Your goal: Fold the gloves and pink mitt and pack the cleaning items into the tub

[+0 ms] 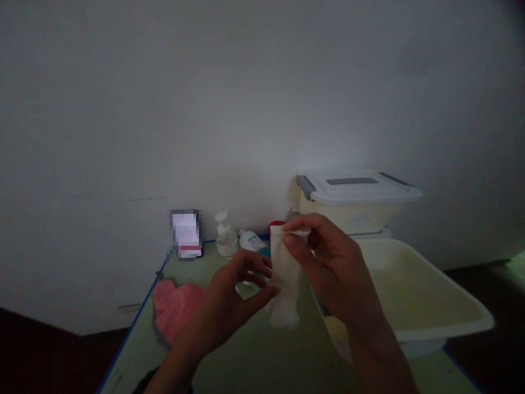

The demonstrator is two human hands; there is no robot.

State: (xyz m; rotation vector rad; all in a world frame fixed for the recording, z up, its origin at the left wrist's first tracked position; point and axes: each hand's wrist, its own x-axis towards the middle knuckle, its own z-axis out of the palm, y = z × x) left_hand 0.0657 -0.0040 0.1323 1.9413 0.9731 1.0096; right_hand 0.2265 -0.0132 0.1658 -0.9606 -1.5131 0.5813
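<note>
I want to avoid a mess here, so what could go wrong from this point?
The limp white item could slip: the right hand pinches it only near its top edge. The right forearm could bump the basin, which appears close beside it. A stray move of the left hand might tip the upright pump bottle beyond it.

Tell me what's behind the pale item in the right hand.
Behind the pale item, a red object shows above its top and a white bottle beside its left edge. Whatever the item and right hand cover cannot be seen.
</note>
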